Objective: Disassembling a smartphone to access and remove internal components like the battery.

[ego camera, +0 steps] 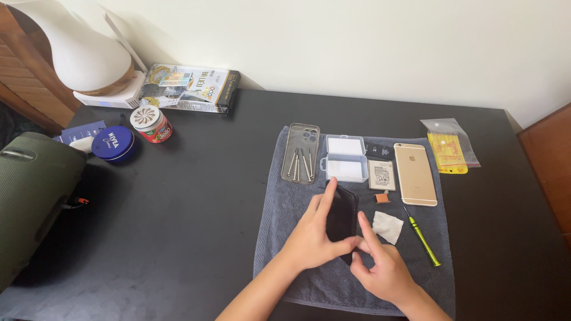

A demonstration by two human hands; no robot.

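Centrally on one grey towel (285, 238), left hand (309, 238) and right hand (383, 270) pinch one black phone (342, 220), fingers closed on its edges; beyond: one gold phone (415, 173), four screwdrivers (300, 163), one green screwdriver (422, 236).

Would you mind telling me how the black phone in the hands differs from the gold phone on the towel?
The black phone is dark all over; the gold phone is pale gold. The black phone is held tilted by the left hand and right hand, while the gold phone lies flat and untouched on the grey towel. Both are slim rectangles.
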